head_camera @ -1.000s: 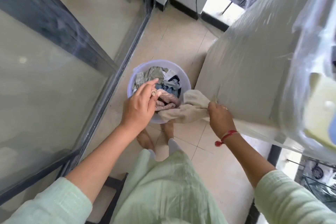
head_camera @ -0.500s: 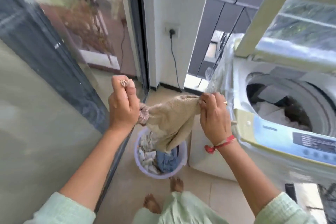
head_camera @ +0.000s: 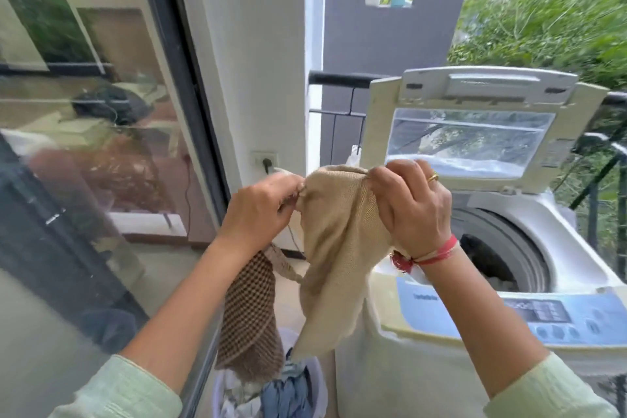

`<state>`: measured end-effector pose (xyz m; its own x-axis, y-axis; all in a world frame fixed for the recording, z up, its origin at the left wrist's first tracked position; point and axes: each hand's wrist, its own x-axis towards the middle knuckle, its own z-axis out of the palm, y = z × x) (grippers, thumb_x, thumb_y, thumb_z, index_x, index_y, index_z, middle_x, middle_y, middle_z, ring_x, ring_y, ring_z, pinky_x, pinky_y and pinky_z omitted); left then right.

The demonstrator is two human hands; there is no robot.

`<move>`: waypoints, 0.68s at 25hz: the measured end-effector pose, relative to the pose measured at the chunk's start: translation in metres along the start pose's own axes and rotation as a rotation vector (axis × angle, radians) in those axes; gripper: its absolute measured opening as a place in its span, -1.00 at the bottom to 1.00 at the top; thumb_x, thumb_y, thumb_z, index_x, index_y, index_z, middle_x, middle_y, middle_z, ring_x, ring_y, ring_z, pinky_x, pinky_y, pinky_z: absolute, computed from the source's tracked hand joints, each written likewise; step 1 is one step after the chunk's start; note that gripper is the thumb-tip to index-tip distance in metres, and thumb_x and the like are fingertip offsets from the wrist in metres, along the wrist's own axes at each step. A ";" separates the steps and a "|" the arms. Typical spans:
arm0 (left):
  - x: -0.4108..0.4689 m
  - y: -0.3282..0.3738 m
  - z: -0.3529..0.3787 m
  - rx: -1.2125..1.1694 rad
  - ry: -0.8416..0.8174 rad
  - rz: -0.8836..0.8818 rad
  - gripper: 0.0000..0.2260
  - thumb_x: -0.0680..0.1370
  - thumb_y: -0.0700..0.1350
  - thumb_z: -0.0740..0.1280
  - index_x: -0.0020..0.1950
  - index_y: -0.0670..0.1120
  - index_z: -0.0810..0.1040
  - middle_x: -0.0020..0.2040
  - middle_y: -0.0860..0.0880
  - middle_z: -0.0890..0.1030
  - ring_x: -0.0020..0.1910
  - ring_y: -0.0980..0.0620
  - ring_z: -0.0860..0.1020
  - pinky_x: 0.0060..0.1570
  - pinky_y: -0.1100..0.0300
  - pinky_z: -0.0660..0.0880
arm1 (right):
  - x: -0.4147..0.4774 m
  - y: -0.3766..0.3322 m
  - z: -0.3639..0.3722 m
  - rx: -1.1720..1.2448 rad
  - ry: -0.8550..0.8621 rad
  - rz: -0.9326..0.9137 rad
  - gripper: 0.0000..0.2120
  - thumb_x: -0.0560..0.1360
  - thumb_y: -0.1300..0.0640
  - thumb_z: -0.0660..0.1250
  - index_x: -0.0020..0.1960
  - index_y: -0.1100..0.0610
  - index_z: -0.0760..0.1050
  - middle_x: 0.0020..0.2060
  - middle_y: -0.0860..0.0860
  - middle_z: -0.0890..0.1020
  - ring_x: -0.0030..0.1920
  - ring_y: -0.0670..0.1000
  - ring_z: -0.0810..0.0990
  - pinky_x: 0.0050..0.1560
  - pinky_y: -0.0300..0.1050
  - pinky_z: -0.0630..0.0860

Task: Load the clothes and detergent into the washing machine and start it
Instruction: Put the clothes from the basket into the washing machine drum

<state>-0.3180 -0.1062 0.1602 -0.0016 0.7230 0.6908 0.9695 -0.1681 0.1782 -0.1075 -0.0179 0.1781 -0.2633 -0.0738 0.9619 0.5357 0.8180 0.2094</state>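
A beige knit cloth (head_camera: 334,248) hangs between my hands at chest height, left of the washing machine (head_camera: 556,258). My right hand (head_camera: 409,202) pinches its top right corner. My left hand (head_camera: 261,214) grips its top left corner together with a brown checked cloth (head_camera: 251,319) that dangles below. The top-loader's lid (head_camera: 471,125) stands raised and its drum (head_camera: 498,244) is uncovered, with pale laundry inside. A lilac basket (head_camera: 319,383) of mixed clothes sits on the floor under the cloths.
A glass sliding door (head_camera: 84,163) runs along the left. A white pillar with a plugged socket (head_camera: 266,161) stands behind my hands. The machine's blue control panel (head_camera: 549,314) faces me. A dark balcony railing (head_camera: 339,78) and green bushes lie beyond.
Both hands lifted the beige cloth out of the basket up to chest height. The brown checked cloth came up with my left hand. My view rose from the floor to the machine.
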 end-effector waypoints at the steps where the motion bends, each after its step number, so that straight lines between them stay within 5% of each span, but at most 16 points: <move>1: 0.017 0.011 0.010 0.044 0.055 -0.005 -0.88 0.54 -0.10 0.23 0.04 -0.03 0.51 -0.12 0.00 0.59 -0.39 -0.01 0.54 -0.47 0.18 0.46 | 0.000 0.022 -0.006 0.021 0.015 -0.017 -0.81 0.44 0.28 0.39 -0.03 0.09 0.44 -0.23 0.02 0.53 -0.33 0.06 0.49 -0.51 -0.12 0.44; 2: 0.032 0.024 0.017 0.085 0.124 -0.017 -0.88 0.56 -0.09 0.19 0.04 -0.05 0.48 -0.12 -0.05 0.55 -0.44 0.01 0.47 -0.50 0.23 0.39 | -0.001 0.043 -0.012 0.056 -0.001 -0.027 -0.91 0.52 0.16 0.33 -0.02 0.10 0.43 -0.26 0.07 0.57 -0.32 0.06 0.50 -0.49 -0.12 0.45; 5: 0.081 0.060 0.040 0.106 0.296 -0.053 -0.86 0.58 -0.07 0.16 0.06 -0.10 0.41 -0.03 -0.17 0.45 -0.37 0.08 0.37 -0.50 0.33 0.28 | -0.009 0.112 -0.031 0.185 -0.185 0.011 -0.65 0.50 -0.15 0.28 0.06 0.12 0.43 -0.23 0.10 0.62 -0.31 0.05 0.56 -0.41 -0.15 0.49; 8: 0.133 0.090 0.072 0.103 0.298 -0.037 -0.85 0.58 -0.08 0.16 0.09 -0.11 0.39 0.21 -0.21 0.41 -0.33 -0.05 0.48 -0.53 0.21 0.41 | -0.034 0.191 -0.035 0.276 -0.649 0.283 -0.57 0.40 -0.19 0.38 0.12 0.07 0.47 -0.20 0.00 0.63 -0.27 0.04 0.59 -0.27 -0.07 0.56; 10: 0.161 0.108 0.095 0.112 0.252 -0.019 -0.85 0.58 -0.08 0.13 0.10 -0.09 0.34 0.27 -0.15 0.42 -0.33 -0.14 0.52 -0.52 0.06 0.49 | -0.053 0.239 -0.031 0.295 -0.860 0.517 -0.70 0.40 -0.14 0.40 -0.05 0.06 0.52 -0.29 0.00 0.60 -0.27 0.05 0.56 -0.24 0.00 0.52; 12: 0.187 0.121 0.118 0.145 0.211 0.009 -0.84 0.57 -0.05 0.08 0.11 -0.05 0.31 0.13 -0.13 0.49 -0.38 -0.17 0.52 -0.52 -0.01 0.51 | -0.063 0.284 -0.030 0.227 -0.746 0.630 -0.80 0.44 0.00 0.41 -0.21 0.12 0.51 -0.35 0.03 0.57 -0.30 0.10 0.54 -0.29 -0.01 0.47; 17: 0.220 0.132 0.159 0.219 0.167 0.067 -0.78 0.58 0.00 0.07 0.12 -0.06 0.39 -0.06 -0.14 0.52 -0.43 -0.15 0.50 -0.50 0.09 0.48 | -0.066 0.353 -0.032 -0.157 -0.314 0.557 -0.82 0.40 0.25 0.38 -0.08 0.12 0.40 -0.19 0.08 0.57 -0.29 0.16 0.56 -0.41 -0.12 0.41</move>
<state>-0.1517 0.1377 0.2245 0.0412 0.5916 0.8051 0.9987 -0.0497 -0.0146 0.1243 0.2577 0.1938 -0.1219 0.5260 0.8417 0.7642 0.5909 -0.2586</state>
